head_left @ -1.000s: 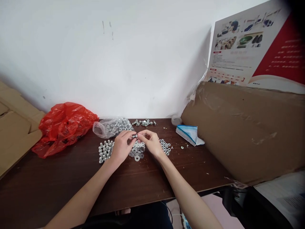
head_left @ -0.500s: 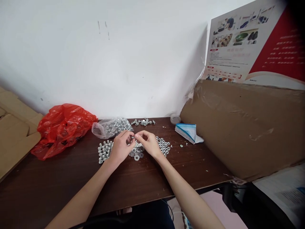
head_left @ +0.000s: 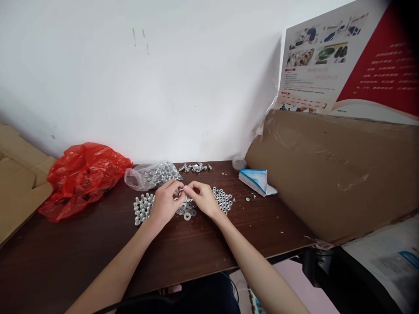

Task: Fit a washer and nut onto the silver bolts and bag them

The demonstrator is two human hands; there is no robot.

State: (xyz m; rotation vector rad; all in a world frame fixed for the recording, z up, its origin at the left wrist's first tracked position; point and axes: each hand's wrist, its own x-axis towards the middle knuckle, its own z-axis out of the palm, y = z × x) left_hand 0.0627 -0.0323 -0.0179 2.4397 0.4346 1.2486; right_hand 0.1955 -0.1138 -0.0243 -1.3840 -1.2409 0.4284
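Observation:
My left hand [head_left: 166, 201] and my right hand [head_left: 203, 198] meet above the table, both closed in a pinch. Between their fingertips is a small metal bolt [head_left: 181, 189], mostly covered by the fingers; whether a washer or nut sits on it cannot be made out. Beneath the hands lies a loose pile of flat washers [head_left: 187, 216]. Left of my left hand, several bolts [head_left: 142, 209] stand in close rows. Nuts [head_left: 223, 200] are spread flat beside my right hand.
Behind the hands are a clear plastic bag of metal parts [head_left: 157, 175] and a heap of fasteners [head_left: 197, 167]. A red plastic bag [head_left: 87, 174] lies left. Toward the right are a round clear lid [head_left: 238, 163], a blue-white packet [head_left: 255, 181] and a large cardboard box [head_left: 327, 174].
The fingertips have drawn slightly closer, covering more of the bolt. The view has shifted slightly; the parts on the table look unmoved.

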